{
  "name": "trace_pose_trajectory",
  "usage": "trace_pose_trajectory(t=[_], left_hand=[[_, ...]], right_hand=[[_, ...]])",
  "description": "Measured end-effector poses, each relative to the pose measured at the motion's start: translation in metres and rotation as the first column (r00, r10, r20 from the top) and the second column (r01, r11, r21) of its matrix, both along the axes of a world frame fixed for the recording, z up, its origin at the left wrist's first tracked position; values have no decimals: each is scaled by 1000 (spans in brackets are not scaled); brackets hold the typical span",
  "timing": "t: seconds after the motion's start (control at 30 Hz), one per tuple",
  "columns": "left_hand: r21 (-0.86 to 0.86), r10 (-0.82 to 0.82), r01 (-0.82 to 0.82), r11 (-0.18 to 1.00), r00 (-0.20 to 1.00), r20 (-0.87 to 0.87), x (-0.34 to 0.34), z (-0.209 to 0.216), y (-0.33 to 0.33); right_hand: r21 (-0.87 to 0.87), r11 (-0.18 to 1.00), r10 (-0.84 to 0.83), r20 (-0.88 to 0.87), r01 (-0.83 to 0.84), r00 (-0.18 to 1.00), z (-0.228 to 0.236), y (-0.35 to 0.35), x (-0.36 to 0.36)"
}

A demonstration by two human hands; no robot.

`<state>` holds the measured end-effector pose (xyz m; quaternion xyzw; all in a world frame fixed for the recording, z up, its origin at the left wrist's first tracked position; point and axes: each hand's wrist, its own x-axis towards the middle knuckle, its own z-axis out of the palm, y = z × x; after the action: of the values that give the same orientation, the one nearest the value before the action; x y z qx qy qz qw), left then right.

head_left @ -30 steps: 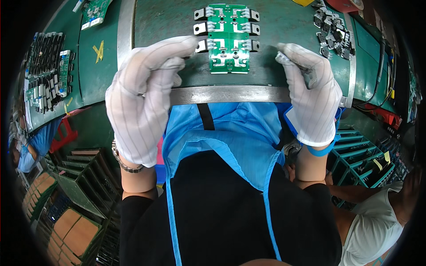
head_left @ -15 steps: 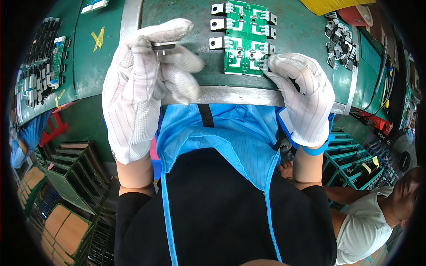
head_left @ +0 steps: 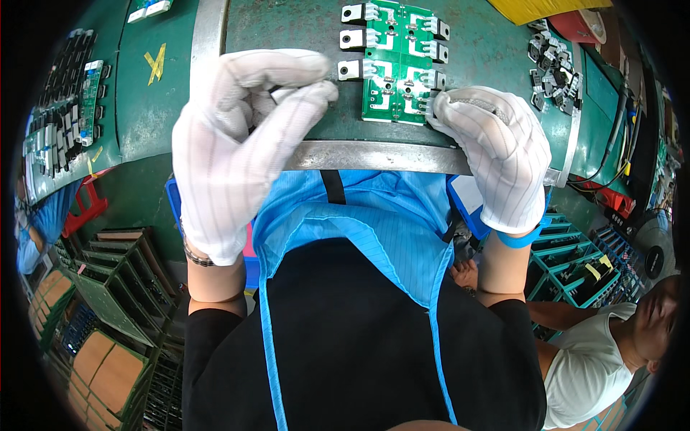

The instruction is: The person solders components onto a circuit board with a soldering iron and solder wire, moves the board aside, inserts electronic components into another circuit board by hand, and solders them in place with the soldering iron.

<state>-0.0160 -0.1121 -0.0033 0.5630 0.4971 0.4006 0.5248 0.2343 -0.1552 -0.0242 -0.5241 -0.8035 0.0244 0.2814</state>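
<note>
A green circuit board [head_left: 395, 54] lies on the green bench, with black power transistors [head_left: 351, 39] sticking out from its left and right edges. My left hand [head_left: 248, 144], in a white striped glove, is curled left of the board. A dark sliver of a transistor [head_left: 274, 90] shows between its fingers, the rest of it hidden. Beside the board's lower right corner is my gloved right hand [head_left: 496, 144], its fingertips pinched together against the edge. What those fingertips grip is hidden by the glove.
A pile of loose black transistors [head_left: 555, 72] lies at the right, near a red round container [head_left: 575, 27]. More populated boards [head_left: 90, 104] sit at the far left. A metal strip [head_left: 374, 154] edges the bench. Another person [head_left: 596, 359] is at lower right, near green racks [head_left: 568, 258].
My left hand has turned over and its fingers have curled in, so the transistor is now mostly covered. My right hand has shifted slightly to the right at the board's corner.
</note>
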Motion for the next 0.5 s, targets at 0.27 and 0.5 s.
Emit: trace_pose_trajectory(t=[0.27, 0.5], left_hand=[[145, -65, 127, 981, 926, -371, 0, -3, -1], [431, -161, 449, 783, 815, -556, 3, -12, 15]], right_hand=[[54, 988, 131, 183, -143, 974, 0, 5, 11], [-37, 991, 137, 286, -132, 949, 3, 0, 11]])
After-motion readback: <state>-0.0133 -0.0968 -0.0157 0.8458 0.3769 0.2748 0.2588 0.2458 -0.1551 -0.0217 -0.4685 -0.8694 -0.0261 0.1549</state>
